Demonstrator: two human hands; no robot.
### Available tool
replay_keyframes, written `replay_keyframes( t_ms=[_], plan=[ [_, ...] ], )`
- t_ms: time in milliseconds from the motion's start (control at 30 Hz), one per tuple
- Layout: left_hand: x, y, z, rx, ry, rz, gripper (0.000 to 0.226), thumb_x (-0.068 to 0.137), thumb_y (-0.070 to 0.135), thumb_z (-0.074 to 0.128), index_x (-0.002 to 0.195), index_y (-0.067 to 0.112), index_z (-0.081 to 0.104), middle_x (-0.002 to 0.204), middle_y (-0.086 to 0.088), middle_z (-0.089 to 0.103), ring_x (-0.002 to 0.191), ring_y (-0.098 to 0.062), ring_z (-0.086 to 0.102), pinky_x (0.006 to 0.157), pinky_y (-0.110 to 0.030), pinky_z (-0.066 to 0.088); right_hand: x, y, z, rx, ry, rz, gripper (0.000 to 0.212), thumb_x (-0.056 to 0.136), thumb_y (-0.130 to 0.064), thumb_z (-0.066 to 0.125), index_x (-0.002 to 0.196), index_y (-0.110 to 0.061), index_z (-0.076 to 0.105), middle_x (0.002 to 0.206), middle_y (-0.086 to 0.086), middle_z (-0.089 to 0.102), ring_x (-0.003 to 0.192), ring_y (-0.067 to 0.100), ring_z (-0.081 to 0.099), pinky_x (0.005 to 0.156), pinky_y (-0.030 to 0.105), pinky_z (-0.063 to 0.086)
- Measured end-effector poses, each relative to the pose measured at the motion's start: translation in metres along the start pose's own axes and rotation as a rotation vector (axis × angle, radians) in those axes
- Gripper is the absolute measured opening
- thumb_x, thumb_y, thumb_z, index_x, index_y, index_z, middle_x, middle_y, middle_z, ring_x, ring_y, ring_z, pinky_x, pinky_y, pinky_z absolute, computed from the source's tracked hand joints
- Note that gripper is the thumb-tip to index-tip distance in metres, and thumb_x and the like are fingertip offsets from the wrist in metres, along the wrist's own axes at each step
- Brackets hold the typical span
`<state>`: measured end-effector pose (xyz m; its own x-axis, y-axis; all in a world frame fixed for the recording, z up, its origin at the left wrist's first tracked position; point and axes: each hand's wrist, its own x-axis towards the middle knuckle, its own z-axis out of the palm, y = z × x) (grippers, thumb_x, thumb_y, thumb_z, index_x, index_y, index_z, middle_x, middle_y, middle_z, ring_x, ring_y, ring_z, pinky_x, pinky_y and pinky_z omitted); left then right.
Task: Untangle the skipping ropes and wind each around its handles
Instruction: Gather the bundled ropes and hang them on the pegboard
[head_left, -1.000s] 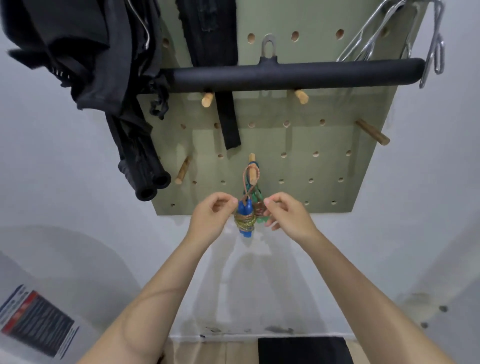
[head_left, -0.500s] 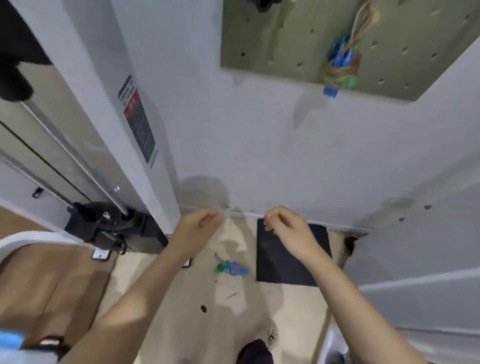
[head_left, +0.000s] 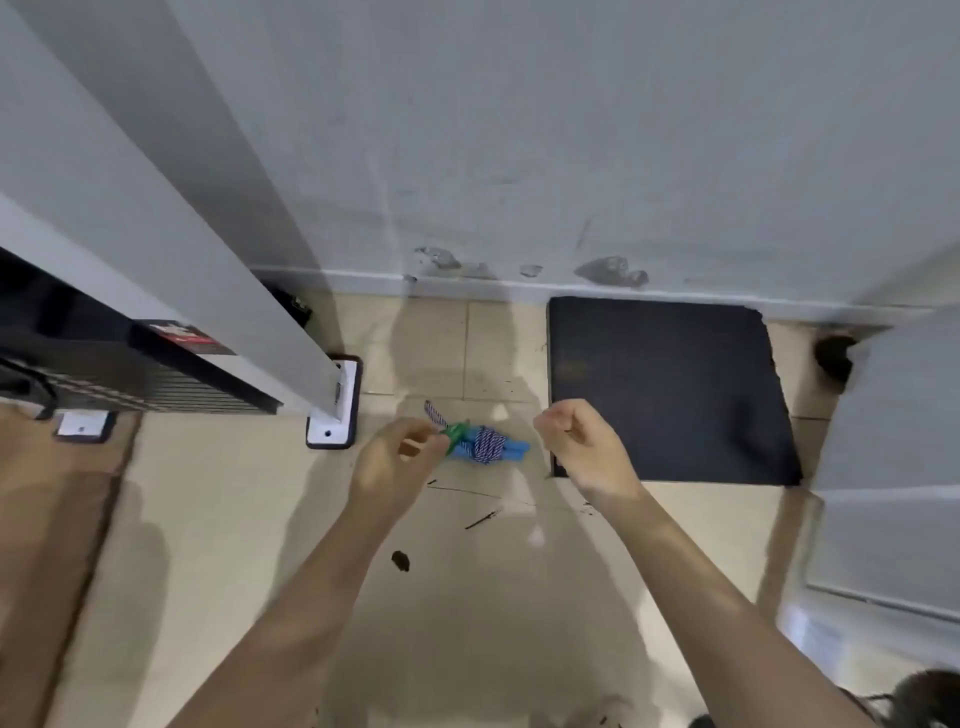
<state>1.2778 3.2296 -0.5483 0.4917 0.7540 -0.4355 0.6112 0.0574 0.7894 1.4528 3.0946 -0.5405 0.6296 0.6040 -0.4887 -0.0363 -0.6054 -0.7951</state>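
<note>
A skipping rope bundle (head_left: 483, 444) lies on the tiled floor, its blue handles wrapped in blue-and-white cord, with a green piece at its left end and a short cord loop sticking out up-left. My left hand (head_left: 397, 457) hovers over the bundle's left end with loosely curled fingers and holds nothing. My right hand (head_left: 582, 441) hangs just right of the bundle, fingers curled in, also empty. Both hands are well above the floor. The pegboard with the other wound rope is out of view.
A slanted white machine post (head_left: 171, 249) ends in a bolted foot plate (head_left: 335, 415) left of the bundle. A black mat (head_left: 665, 389) lies at the right against the grey wall (head_left: 519, 130). A weight stack (head_left: 130, 384) sits at the left, a white panel (head_left: 883, 467) at the right.
My view has swung down from the pegboard to the floor. Both hands let go of the hung rope bundle and dropped; the floor bundle is now between them.
</note>
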Motion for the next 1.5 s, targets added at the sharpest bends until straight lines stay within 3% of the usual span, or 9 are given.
replay_keyframes(
  t_ms=[300,467,633,867,1033,1133,1233,1333,1500],
  plan=[
    [0.18,-0.24,0.143,0.11,-0.09,0.07,0.066,0.088,0.032,0.071,0.145,0.019,0.042,0.13,0.013,0.039,0.12,-0.003,0.037,0.099,-0.02,0.028,0.198,0.256,0.131,-0.061,-0.015,0.06,0.062,0.086,-0.045,0.069,0.137,-0.018,0.047,0.133,-0.004,0.049,0.118,0.009,0.044,0.094,0.024,0.036],
    [0.216,-0.274,0.166,0.192,-0.062,0.124,0.055,0.086,0.027,0.073,0.137,0.019,0.054,0.12,0.001,0.049,0.112,-0.013,0.048,0.094,-0.022,0.035,0.225,0.292,0.149,-0.304,0.002,0.055,0.064,0.059,-0.064,0.078,0.109,-0.026,0.063,0.101,-0.007,0.065,0.093,0.014,0.062,0.082,0.035,0.052],
    [0.196,-0.286,0.166,0.069,-0.152,-0.068,0.042,0.089,0.029,0.071,0.128,0.016,0.061,0.122,-0.004,0.061,0.109,-0.023,0.06,0.092,-0.035,0.051,0.192,0.291,0.138,-0.304,-0.228,0.134,0.036,0.072,-0.042,0.083,0.076,-0.012,0.065,0.07,0.0,0.06,0.057,0.008,0.051,0.054,0.022,0.039],
    [0.13,-0.215,0.132,-0.516,-0.159,-0.211,0.034,0.09,0.037,0.069,0.113,0.015,0.058,0.099,-0.009,0.07,0.084,-0.024,0.071,0.083,-0.043,0.056,0.126,0.244,0.106,-0.042,-0.081,0.18,0.044,0.077,-0.039,0.08,0.1,-0.008,0.058,0.09,0.015,0.066,0.051,0.021,0.058,0.047,0.029,0.047],
    [0.058,-0.143,0.096,-0.65,-0.084,-0.07,0.046,0.077,0.035,0.083,0.105,0.007,0.06,0.088,-0.012,0.066,0.076,-0.027,0.067,0.068,-0.039,0.058,0.046,0.164,0.08,0.245,-0.111,-0.059,0.045,0.083,-0.031,0.076,0.112,-0.01,0.048,0.1,0.017,0.072,0.07,0.026,0.07,0.061,0.034,0.047],
    [0.008,-0.101,0.063,-0.706,-0.087,0.092,0.05,0.069,0.033,0.087,0.104,0.006,0.064,0.097,-0.018,0.071,0.086,-0.034,0.068,0.081,-0.049,0.057,-0.015,0.116,0.068,0.31,-0.19,-0.214,0.048,0.085,-0.023,0.075,0.124,-0.022,0.047,0.102,0.011,0.073,0.069,0.028,0.069,0.059,0.033,0.048],
    [-0.046,-0.064,0.029,-0.738,-0.132,0.233,0.056,0.063,0.025,0.089,0.11,0.007,0.065,0.095,-0.012,0.072,0.085,-0.025,0.068,0.076,-0.041,0.058,-0.077,0.077,0.055,0.267,-0.275,-0.339,0.05,0.085,-0.013,0.074,0.126,-0.031,0.051,0.106,0.009,0.071,0.07,0.029,0.067,0.059,0.032,0.053],
    [-0.103,-0.041,0.001,-0.633,-0.17,0.335,0.057,0.064,0.024,0.085,0.111,0.001,0.063,0.09,-0.009,0.069,0.082,-0.023,0.065,0.071,-0.031,0.053,-0.134,0.055,0.044,0.062,-0.317,-0.434,0.047,0.08,-0.031,0.078,0.121,-0.032,0.056,0.114,-0.001,0.068,0.095,0.016,0.069,0.085,0.032,0.055],
    [-0.171,-0.027,-0.019,-0.356,-0.108,0.487,0.035,0.067,0.007,0.089,0.095,0.001,0.068,0.078,-0.002,0.067,0.069,-0.01,0.061,0.065,-0.019,0.051,-0.188,0.029,0.035,0.148,-0.028,-0.577,0.037,0.078,-0.047,0.075,0.106,-0.024,0.066,0.099,0.002,0.07,0.089,0.01,0.066,0.082,0.03,0.054]
  ],
)
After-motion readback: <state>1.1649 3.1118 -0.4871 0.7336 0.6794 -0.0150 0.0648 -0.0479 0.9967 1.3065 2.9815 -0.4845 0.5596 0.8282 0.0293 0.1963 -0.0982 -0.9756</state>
